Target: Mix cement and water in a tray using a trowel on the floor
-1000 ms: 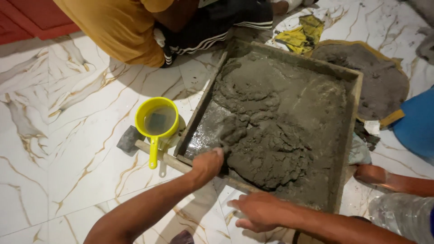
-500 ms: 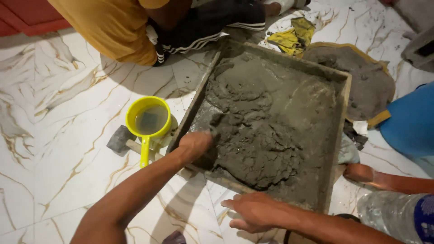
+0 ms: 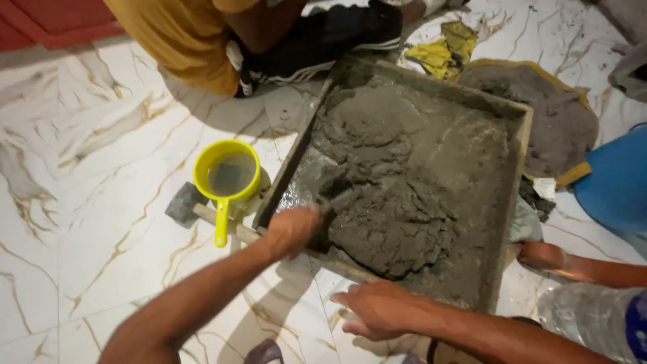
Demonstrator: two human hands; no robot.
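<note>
A person kneels over a square tray point(image 3: 519, 175) of wet grey mortar point(image 3: 397, 202) on a marble floor point(image 3: 87, 202). The left hand point(image 3: 291, 229), closed on a tool at the tray's near edge, is mixing. The right hand point(image 3: 377, 310) rests open, fingers apart, beside that edge. Next, turning the heap likely needs steady pressure.

Grey wet mortar point(image 3: 404, 202) fills the tray, yellow scoop point(image 3: 226, 176) left of it, white floor tiles point(image 3: 87, 202) veined gold-brown
</note>
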